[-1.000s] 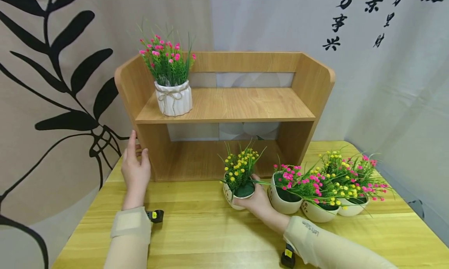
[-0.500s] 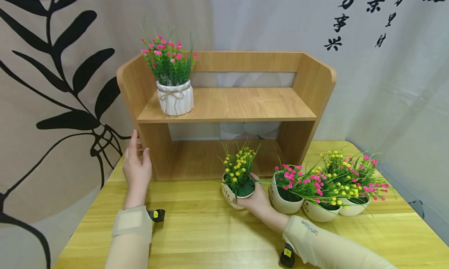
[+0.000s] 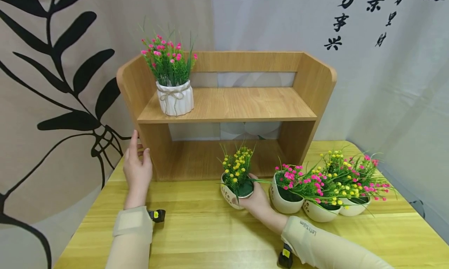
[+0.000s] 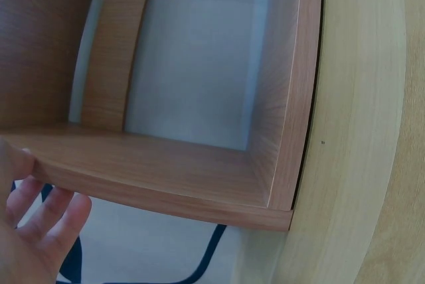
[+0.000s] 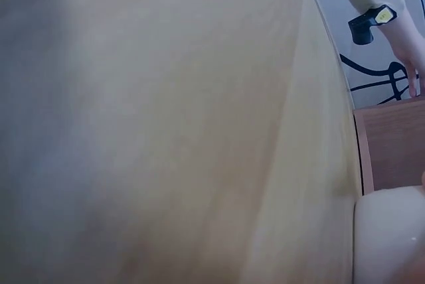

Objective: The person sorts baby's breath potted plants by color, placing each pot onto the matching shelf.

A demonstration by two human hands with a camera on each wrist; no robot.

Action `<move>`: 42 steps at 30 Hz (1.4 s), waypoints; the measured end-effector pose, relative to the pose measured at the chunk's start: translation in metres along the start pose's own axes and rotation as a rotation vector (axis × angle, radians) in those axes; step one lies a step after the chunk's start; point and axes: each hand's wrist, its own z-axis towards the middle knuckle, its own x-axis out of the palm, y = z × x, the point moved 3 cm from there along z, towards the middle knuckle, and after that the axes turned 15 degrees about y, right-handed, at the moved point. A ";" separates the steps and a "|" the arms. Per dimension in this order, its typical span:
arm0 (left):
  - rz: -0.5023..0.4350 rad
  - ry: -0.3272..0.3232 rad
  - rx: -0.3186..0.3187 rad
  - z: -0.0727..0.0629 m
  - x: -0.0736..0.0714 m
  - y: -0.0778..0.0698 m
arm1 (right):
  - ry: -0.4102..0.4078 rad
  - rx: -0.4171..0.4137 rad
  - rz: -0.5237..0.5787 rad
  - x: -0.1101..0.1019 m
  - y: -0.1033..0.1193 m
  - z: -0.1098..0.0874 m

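In the head view my right hand [image 3: 258,204] grips a small white flower pot [image 3: 228,195] from its right side, thumb at the front. Yellow artificial flowers [image 3: 237,165] and green grass rise from this pot, which stands low before the shelf's bottom edge. My left hand [image 3: 138,173] rests against the left side panel of a two-tier wooden shelf [image 3: 228,115]. The left wrist view shows the thumb by the panel's front edge [image 4: 153,199], with loosely bent fingers [image 4: 63,224] on the outer side. Part of the white pot [image 5: 392,234] shows in the right wrist view.
A white ribbed pot with pink flowers [image 3: 175,99] and a twine bow stands on the upper shelf at left. Right of my right hand, several white pots [image 3: 285,199] with pink and yellow flowers crowd together on the wooden table [image 3: 196,238]. Printed curtains hang behind.
The pot with yellow flowers has shifted slightly left in my right hand. My left hand keeps its place on the shelf's side.
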 end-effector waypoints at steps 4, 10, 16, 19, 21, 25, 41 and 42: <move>0.004 0.001 -0.004 -0.001 0.001 0.002 | 0.004 -0.011 -0.023 -0.002 0.001 0.000; 0.011 -0.004 0.002 -0.001 0.001 0.002 | 0.032 -0.026 -0.019 -0.007 0.002 0.002; 0.016 0.003 -0.012 -0.001 0.001 0.002 | 0.071 -0.069 -0.049 -0.007 0.002 0.001; 0.015 0.005 -0.016 -0.001 0.002 0.003 | 0.106 -0.068 -0.054 -0.006 0.001 0.000; 0.016 0.003 -0.015 -0.001 0.002 0.003 | 0.132 -0.073 -0.040 -0.005 0.002 0.000; 0.015 -0.002 -0.007 -0.001 0.001 0.002 | 0.175 -0.083 0.002 -0.003 0.004 0.000; -0.012 -0.009 0.011 0.000 0.001 0.001 | 0.136 -0.040 0.050 0.003 0.003 0.007; -0.008 -0.011 0.012 0.000 0.001 0.001 | 0.137 -0.039 0.046 0.003 0.003 0.007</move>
